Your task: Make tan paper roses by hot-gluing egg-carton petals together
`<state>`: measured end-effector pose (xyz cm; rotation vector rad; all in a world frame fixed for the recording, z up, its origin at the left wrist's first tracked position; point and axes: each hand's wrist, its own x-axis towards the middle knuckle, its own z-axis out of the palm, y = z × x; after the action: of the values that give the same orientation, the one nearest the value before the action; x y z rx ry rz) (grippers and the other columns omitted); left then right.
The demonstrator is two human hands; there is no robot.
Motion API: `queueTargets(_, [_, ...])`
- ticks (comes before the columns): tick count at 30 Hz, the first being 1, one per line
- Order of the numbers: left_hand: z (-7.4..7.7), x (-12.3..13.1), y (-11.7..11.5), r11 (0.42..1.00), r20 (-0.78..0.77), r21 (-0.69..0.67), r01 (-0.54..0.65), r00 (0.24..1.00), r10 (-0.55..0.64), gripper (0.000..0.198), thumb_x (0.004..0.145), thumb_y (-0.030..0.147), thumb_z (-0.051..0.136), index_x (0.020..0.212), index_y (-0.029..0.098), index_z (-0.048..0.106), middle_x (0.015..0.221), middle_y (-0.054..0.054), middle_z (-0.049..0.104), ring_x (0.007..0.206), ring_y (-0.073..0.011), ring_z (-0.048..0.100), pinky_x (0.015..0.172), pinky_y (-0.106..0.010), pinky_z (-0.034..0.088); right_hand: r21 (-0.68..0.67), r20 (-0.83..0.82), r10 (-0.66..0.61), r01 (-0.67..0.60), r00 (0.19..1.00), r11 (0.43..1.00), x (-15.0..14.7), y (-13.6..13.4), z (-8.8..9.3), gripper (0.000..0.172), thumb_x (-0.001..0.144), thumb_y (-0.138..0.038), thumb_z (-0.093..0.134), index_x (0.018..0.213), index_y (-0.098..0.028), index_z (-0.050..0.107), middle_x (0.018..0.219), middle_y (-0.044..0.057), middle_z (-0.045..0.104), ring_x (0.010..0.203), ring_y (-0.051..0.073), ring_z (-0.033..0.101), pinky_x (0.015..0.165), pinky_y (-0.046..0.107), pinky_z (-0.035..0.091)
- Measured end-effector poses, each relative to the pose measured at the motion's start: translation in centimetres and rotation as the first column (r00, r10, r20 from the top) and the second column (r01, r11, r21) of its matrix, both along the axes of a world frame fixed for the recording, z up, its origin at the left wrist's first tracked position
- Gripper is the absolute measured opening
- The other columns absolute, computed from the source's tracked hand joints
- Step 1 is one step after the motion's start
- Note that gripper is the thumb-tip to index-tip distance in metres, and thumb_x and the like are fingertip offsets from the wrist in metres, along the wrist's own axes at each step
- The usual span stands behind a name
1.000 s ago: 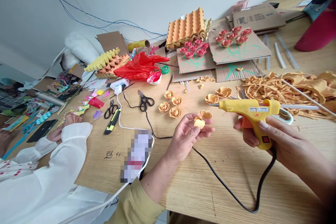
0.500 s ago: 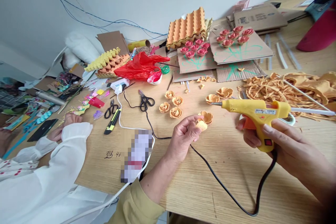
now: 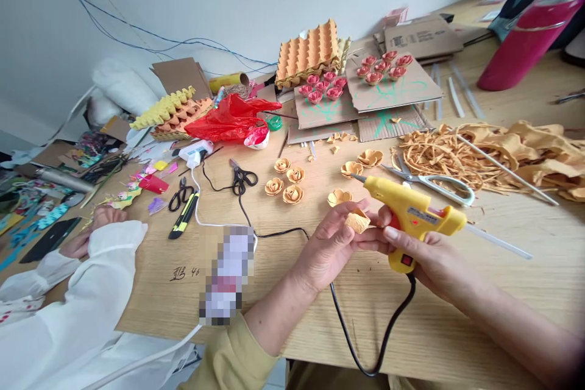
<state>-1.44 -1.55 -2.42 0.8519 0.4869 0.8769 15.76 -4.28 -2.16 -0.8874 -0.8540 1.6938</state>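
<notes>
Between the thumb and fingers of my left hand (image 3: pixel 320 247) is a small curved orange egg-carton petal (image 3: pixel 358 221). My right hand (image 3: pixel 420 250) grips a yellow hot glue gun (image 3: pixel 406 204), its nozzle pointing up and left and a clear glue stick (image 3: pixel 500 240) sticking out behind. The fingertips of my right hand reach the petal and meet my left hand. Just beyond the hands lies an open orange paper flower (image 3: pixel 340 197), partly covered. Two more open flowers (image 3: pixel 370 158) sit behind it, and several fuller orange flowers (image 3: pixel 293 194) are grouped to the left.
Light-handled scissors (image 3: pixel 450 187) lie by a heap of orange scraps (image 3: pixel 457 152) at right. Pink flowers (image 3: pixel 329 86) stand on cardboard behind. Black scissors (image 3: pixel 242 178), a utility knife (image 3: pixel 183 216) and a power strip are left. The glue gun's black cord (image 3: pixel 347 329) loops in front. A co-worker's white sleeve (image 3: pixel 98 268) is at far left.
My right hand has brought the glue gun left and its fingers to the petal in my left hand. The view has shifted right, showing more of the pink bottle and the light-handled scissors.
</notes>
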Motion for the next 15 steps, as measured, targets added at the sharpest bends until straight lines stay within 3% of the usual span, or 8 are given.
queueTargets(4, [-0.2, -0.4, 0.2, 0.993, -0.001, -0.020, -0.117, 0.993, 0.117, 0.042, 0.077, 0.042, 0.082, 0.111, 0.028, 0.063, 0.143, -0.005, 0.056, 0.131, -0.0250, 0.055, 0.102, -0.039, 0.050, 0.010, 0.027, -0.041, 0.040, 0.999, 0.999, 0.6, 0.0, 0.7, 0.022, 0.082, -0.043, 0.075, 0.092, -0.029, 0.060, 0.078, -0.001, 0.066, 0.068, 0.019, 0.066, 0.066, 0.036, 0.054])
queueTargets(7, [-0.3, -1.2, 0.7, 0.975, -0.054, -0.023, -0.219, 0.974, 0.218, 0.037, 0.081, 0.038, 0.079, 0.114, 0.028, 0.063, 0.142, -0.005, 0.056, 0.127, -0.0213, 0.057, 0.097, -0.031, 0.050, 0.105, 0.006, -0.246, 0.244, 0.969, 0.964, 2.3, 0.6, 2.0, 0.015, 0.087, -0.037, 0.068, 0.086, -0.030, 0.055, 0.066, -0.004, 0.045, 0.055, 0.016, 0.045, 0.050, 0.030, 0.039])
queueTargets(10, [-0.4, -2.0, 1.3, 0.936, -0.163, 0.071, -0.344, 0.922, 0.351, 0.035, 0.083, 0.036, 0.077, 0.114, 0.026, 0.064, 0.134, -0.006, 0.061, 0.108, -0.0153, 0.064, 0.078, -0.020, 0.050, 0.172, -0.027, -0.466, 0.463, 0.884, 0.869, 3.9, 1.2, 3.4, 0.011, 0.094, -0.029, 0.059, 0.086, -0.033, 0.052, 0.067, -0.004, 0.026, 0.055, 0.015, 0.028, 0.049, 0.030, 0.030])
queueTargets(13, [-0.5, -2.4, 1.6, 0.902, -0.222, 0.210, -0.378, 0.880, 0.420, 0.034, 0.084, 0.035, 0.076, 0.114, 0.023, 0.066, 0.125, -0.007, 0.066, 0.090, -0.0112, 0.065, 0.068, -0.018, 0.047, 0.237, 0.055, -0.534, 0.509, 0.843, 0.828, 4.8, 1.6, 3.6, 0.010, 0.094, -0.030, 0.059, 0.088, -0.035, 0.053, 0.072, -0.003, 0.034, 0.060, 0.015, 0.033, 0.053, 0.030, 0.032])
queueTargets(15, [-0.5, -2.4, 1.6, 0.883, -0.262, 0.303, -0.359, 0.859, 0.440, 0.036, 0.084, 0.033, 0.077, 0.116, 0.021, 0.066, 0.120, -0.008, 0.069, 0.089, -0.0123, 0.066, 0.073, -0.021, 0.050, 0.244, 0.197, -0.441, 0.392, 0.876, 0.887, 5.0, 1.5, 3.0, 0.010, 0.090, -0.037, 0.065, 0.087, -0.033, 0.056, 0.078, -0.002, 0.045, 0.065, 0.016, 0.040, 0.055, 0.031, 0.035])
